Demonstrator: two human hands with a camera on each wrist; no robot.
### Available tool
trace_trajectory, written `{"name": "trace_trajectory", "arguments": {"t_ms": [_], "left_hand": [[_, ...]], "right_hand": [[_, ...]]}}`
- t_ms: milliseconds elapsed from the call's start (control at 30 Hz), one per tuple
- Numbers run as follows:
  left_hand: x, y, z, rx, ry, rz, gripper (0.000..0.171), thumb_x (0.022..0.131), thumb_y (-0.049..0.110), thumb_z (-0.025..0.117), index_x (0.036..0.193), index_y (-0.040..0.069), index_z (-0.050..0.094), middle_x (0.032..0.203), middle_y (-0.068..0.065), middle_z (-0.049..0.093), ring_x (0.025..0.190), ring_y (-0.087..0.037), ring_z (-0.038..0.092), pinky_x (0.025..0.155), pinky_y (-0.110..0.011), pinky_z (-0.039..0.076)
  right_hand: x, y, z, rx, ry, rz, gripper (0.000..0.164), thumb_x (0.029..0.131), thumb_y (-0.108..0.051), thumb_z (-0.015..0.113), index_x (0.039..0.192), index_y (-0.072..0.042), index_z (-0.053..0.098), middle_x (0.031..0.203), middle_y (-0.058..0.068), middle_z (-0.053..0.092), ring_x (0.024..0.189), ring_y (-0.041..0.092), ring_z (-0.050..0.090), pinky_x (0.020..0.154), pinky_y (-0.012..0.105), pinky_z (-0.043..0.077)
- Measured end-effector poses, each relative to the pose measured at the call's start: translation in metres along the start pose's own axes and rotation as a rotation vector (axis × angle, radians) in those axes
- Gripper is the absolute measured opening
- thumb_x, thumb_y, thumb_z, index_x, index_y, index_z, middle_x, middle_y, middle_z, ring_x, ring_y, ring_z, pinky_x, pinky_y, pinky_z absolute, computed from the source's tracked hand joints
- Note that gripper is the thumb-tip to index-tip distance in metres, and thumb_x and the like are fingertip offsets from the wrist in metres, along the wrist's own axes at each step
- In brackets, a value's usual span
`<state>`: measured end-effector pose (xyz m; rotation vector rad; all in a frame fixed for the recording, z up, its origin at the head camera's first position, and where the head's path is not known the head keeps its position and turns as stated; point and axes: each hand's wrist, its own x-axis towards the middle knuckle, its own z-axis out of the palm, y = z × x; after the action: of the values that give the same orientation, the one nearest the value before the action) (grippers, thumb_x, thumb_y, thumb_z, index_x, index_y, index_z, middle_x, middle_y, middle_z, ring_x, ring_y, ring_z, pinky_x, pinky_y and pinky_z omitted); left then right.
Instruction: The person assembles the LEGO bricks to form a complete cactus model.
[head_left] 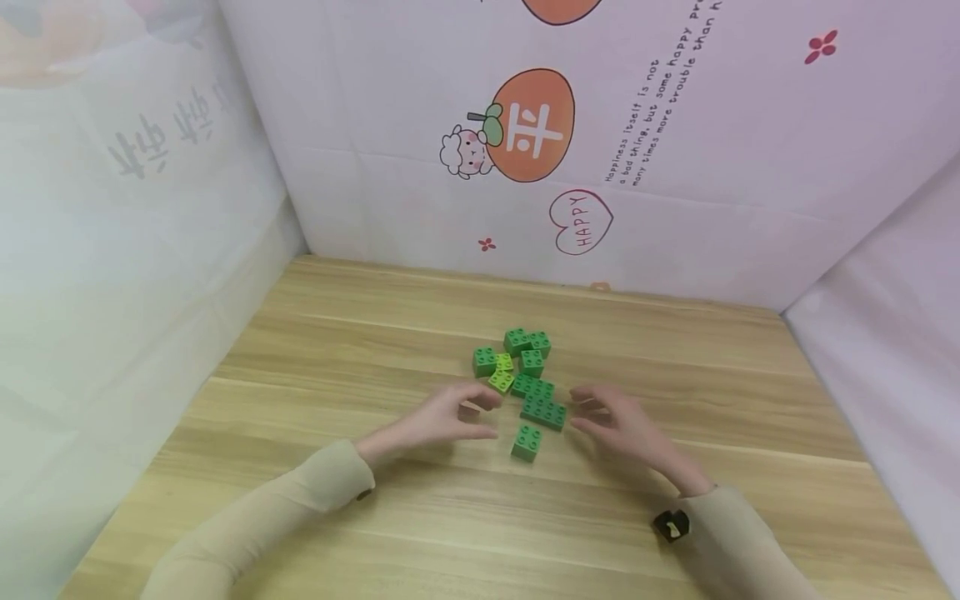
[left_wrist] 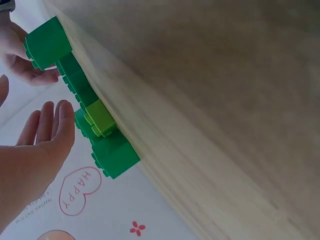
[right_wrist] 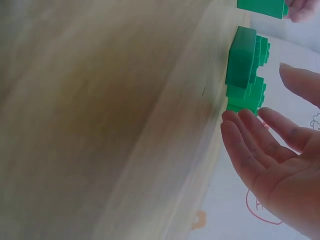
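Observation:
A cluster of green toy building bricks (head_left: 537, 387) lies studs-up on the wooden table between my hands. Two lime-green bricks (head_left: 501, 381) sit at its left side, and a single green brick (head_left: 527, 442) stands apart at the near end. My left hand (head_left: 457, 412) hovers just left of the group, fingers loosely bent around air. Opposite it, my right hand (head_left: 618, 423) is beside the longer green brick (head_left: 543, 412), also holding nothing. From the left wrist, a lime brick (left_wrist: 101, 118) shows among the green ones; the right wrist view shows a green brick (right_wrist: 242, 57) beyond my fingertips.
The wooden table (head_left: 420, 533) meets a white printed sheet (head_left: 405, 183) at the back, with more white sheeting at both sides. A small black object (head_left: 671, 526) is at my right cuff.

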<state>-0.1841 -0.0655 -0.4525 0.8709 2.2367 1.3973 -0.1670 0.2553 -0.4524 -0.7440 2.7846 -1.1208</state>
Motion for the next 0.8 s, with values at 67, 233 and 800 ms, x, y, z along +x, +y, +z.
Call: {"name": "trace_trajectory", "arguments": {"t_ms": [67,233,800], "left_hand": [[0.001,0.0,0.002,-0.001,-0.002,-0.007,0.052,0.087,0.022,0.076,0.131,0.003,0.058,0.134,-0.011,0.062,0.123,-0.023,0.06,0.106,-0.035,0.053],[0.004,0.004,0.007,0.021,0.003,-0.011,0.05,0.086,0.022,0.077,0.13,0.005,0.059,0.131,-0.007,0.064,0.12,-0.02,0.061,0.104,-0.032,0.054],[0.014,0.01,0.023,0.079,-0.076,-0.043,0.049,0.088,0.025,0.075,0.131,0.01,0.059,0.129,-0.004,0.065,0.12,-0.019,0.062,0.099,-0.022,0.054]], "right_hand": [[0.001,0.0,0.001,-0.001,0.0,0.004,0.042,0.089,-0.015,0.072,0.124,0.004,0.059,0.121,0.022,0.067,0.106,0.034,0.068,0.09,0.043,0.06],[0.002,0.001,0.003,-0.006,-0.004,0.026,0.041,0.089,-0.016,0.073,0.123,0.003,0.06,0.119,0.019,0.068,0.106,0.032,0.068,0.091,0.042,0.06],[0.01,-0.002,0.009,-0.04,-0.026,0.032,0.037,0.086,-0.011,0.074,0.119,0.002,0.064,0.113,0.016,0.071,0.1,0.027,0.07,0.089,0.038,0.061]]}}
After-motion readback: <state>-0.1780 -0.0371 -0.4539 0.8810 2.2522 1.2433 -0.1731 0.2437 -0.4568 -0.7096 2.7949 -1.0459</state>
